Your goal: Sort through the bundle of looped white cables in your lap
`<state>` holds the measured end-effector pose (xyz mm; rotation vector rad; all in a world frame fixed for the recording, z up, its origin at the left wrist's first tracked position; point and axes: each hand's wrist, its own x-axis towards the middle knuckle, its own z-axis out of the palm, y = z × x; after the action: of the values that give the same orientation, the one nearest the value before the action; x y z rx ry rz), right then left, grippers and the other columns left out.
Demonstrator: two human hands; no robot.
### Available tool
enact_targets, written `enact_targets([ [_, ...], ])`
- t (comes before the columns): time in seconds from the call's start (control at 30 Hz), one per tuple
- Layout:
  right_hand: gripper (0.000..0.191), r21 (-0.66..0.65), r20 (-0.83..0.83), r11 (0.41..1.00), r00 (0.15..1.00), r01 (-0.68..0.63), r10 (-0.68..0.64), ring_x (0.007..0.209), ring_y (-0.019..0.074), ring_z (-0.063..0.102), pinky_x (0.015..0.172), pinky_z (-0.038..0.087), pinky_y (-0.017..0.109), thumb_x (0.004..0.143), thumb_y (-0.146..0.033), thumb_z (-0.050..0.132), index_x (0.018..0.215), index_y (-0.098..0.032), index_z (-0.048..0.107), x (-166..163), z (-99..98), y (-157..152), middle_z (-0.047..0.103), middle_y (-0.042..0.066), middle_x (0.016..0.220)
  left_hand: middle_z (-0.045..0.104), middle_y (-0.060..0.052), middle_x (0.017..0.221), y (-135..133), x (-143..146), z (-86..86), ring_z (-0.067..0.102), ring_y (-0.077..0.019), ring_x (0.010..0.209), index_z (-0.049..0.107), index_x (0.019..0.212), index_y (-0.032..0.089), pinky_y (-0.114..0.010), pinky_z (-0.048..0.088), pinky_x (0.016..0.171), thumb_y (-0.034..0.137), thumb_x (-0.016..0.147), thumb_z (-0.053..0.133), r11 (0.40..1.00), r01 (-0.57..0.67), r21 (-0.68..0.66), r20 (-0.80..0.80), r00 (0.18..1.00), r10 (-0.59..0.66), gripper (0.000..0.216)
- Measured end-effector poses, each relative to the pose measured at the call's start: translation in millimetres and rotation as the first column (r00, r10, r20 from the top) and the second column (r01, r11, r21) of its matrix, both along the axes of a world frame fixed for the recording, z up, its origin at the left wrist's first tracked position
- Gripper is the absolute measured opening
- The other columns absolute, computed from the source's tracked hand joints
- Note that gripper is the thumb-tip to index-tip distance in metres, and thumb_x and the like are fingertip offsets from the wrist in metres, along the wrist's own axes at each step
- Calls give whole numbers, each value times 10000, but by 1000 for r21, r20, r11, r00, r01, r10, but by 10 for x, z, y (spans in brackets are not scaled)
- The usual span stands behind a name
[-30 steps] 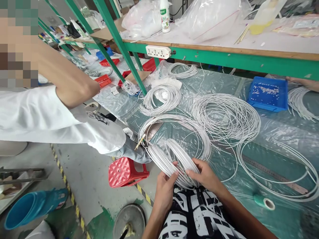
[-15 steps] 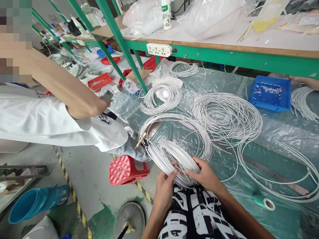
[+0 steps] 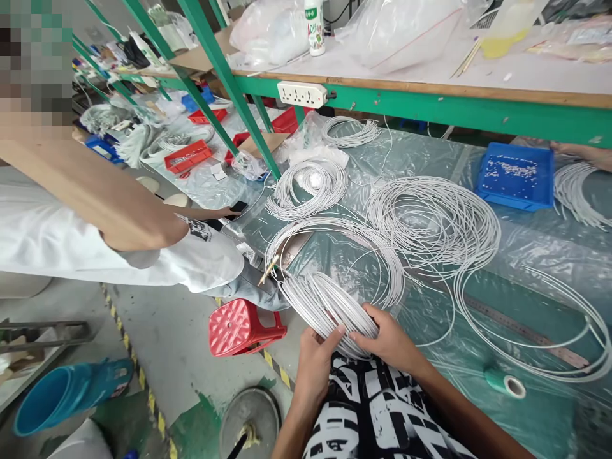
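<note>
Since a moment ago, the left hand (image 3: pixel 318 354) and right hand (image 3: pixel 389 341) grip the wire coil (image 3: pixel 329 306) lower; its long axis runs 10-to-4 o'clock.

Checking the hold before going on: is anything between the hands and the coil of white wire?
Nothing visible. The left hand and right hand both grip the coil directly at its near edge, fingers on the strands.

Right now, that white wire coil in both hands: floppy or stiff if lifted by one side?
Probably springy but loose: the white wire coil has many thin loops fanning apart with no tie visible. Both the left hand and right hand pinch it together, so one-sided lifting would likely splay it. Likely light.
</note>
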<state>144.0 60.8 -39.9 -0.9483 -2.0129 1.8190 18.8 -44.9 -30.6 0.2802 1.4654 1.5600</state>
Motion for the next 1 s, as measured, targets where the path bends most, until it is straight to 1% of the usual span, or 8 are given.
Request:
enact_targets([
  [0.13, 136, 4, -25, 1000, 1000, -8, 8, 668, 141, 469, 598, 389, 245, 840, -292, 623, 872, -194, 534, -29, 11, -19, 514, -31, 771, 767, -116, 1026, 9, -8, 20, 687, -291, 962, 750, 985, 119, -391, 503, 907, 322, 745, 801, 999, -11, -41, -26, 1000, 10, 319],
  [0.3, 153, 19, -9, 999, 1000, 26, -25, 664, 148, 480, 598, 384, 255, 817, -294, 638, 833, -190, 528, -14, -8, 2, 518, -27, 752, 767, -87, 932, 17, -13, 12, 682, -247, 863, 751, 950, 133, -359, 503, 864, 348, 719, 817, 997, -45, -61, 19, 999, 46, 322],
  [0.4, 179, -36, -18, 996, 997, 76, -76, 716, 176, 535, 644, 424, 275, 839, -332, 627, 904, -180, 559, 25, -42, 37, 571, -4, 796, 737, -44, 820, 13, -11, 18, 655, -204, 791, 739, 955, 152, -319, 487, 820, 370, 742, 795, 996, -64, -67, 37, 997, 67, 310],
  [0.47, 216, -69, -26, 994, 996, 86, -88, 768, 195, 568, 689, 450, 291, 845, -342, 629, 971, -177, 569, 42, -52, 49, 609, 14, 855, 723, -37, 790, 8, -9, 19, 651, -204, 802, 735, 967, 155, -312, 478, 824, 372, 759, 778, 997, -47, -65, 36, 998, 49, 303],
  [0.63, 246, -56, -15, 998, 1000, 17, -18, 811, 200, 576, 724, 460, 293, 831, -327, 645, 1021, -182, 587, 21, -22, 17, 616, 19, 914, 759, -92, 951, 19, -10, 16, 672, -267, 934, 754, 925, 141, -365, 486, 899, 355, 723, 805, 999, -33, -33, 15, 999, 34, 298],
  [0.73, 257, -52, -12, 999, 1000, 1, -2, 824, 197, 576, 733, 458, 290, 829, -328, 654, 1033, -187, 586, 2, -12, -4, 615, 13, 926, 767, -106, 970, 38, -19, 32, 684, -294, 944, 763, 951, 131, -390, 498, 902, 360, 715, 811, 999, -9, -38, 2, 1000, 9, 333],
  [0.87, 257, -24, 7, 1000, 1000, 9, -8, 802, 195, 561, 704, 447, 291, 825, -352, 668, 994, -177, 583, 5, -25, 5, 601, 10, 898, 772, -104, 973, 39, -39, 33, 694, -286, 907, 760, 955, 132, -372, 510, 867, 361, 700, 825, 999, -2, -53, -21, 1000, 1, 348],
  [1.0, 291, -87, -15, 996, 1000, 4, -6, 826, 203, 584, 719, 469, 293, 809, -335, 691, 1032, -173, 594, 8, -28, 30, 628, 20, 937, 774, -82, 922, 11, -54, -6, 687, -254, 863, 759, 938, 146, -333, 509, 831, 353, 721, 817, 997, 15, -72, -38, 999, -18, 306],
])
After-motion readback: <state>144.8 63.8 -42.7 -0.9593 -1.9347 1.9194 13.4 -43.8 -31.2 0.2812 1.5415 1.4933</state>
